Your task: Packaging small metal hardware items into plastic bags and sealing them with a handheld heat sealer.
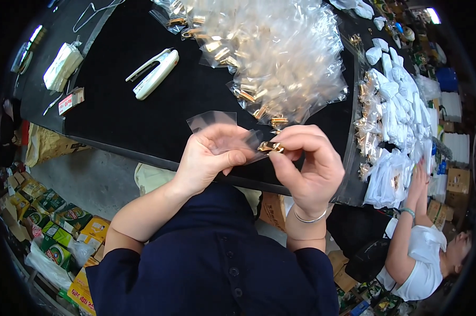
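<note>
My left hand (217,152) pinches a small clear plastic bag (210,120) near the table's front edge. My right hand (309,166) holds a small shiny gold metal piece (270,147) between thumb and fingertips, at the bag's right end. Whether the piece is partly inside the bag I cannot tell. Just beyond my hands lies a large heap of clear bags (285,63) with gold metal pieces in them. A white stapler (154,73) rests on the black tabletop to the left of the heap.
Left of the stapler are a small box (71,101) and a stack of clear-wrapped white packets (63,67). Many white bundles (399,100) and bagged gold pieces cover the table's right side. A co-worker in a white shirt (420,253) sits at the right. Boxes (59,231) fill the lower left.
</note>
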{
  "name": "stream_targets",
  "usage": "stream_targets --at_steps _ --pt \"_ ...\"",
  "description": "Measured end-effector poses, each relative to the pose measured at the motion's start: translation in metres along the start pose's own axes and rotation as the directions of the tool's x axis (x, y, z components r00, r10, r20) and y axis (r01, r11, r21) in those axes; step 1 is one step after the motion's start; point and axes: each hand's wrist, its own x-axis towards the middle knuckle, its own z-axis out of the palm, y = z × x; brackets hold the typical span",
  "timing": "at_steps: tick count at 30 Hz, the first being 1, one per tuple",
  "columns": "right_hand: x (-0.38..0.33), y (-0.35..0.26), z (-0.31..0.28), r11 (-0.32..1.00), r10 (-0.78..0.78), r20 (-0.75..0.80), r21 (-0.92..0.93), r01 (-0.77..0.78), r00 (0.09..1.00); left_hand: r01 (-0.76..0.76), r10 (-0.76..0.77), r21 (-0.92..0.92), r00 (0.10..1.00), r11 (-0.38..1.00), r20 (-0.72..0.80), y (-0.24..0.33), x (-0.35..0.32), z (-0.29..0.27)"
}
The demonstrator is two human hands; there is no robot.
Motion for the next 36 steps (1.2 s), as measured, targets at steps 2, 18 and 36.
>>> stream_targets --at_steps 2,18,36 --pt "0.001 0.003 0.003 1.0 0.017 0.046 -0.021 -0.016 0.999 -0.037 0.035 0.065 0.999 0.997 0.029 0.0 0.0 -0.005" --pt "0.002 0.014 0.025 0.983 0.156 0.316 -0.141 -0.117 0.936 -0.272 0.252 0.524 0.961 0.807 0.111 0.022 -0.012 -0.013" --pt "0.003 -0.003 0.014 1.0 -0.029 0.136 -0.009 0.03 0.99 -0.04 0.026 0.082 0.986 0.996 0.162 0.022 -0.002 -0.027"
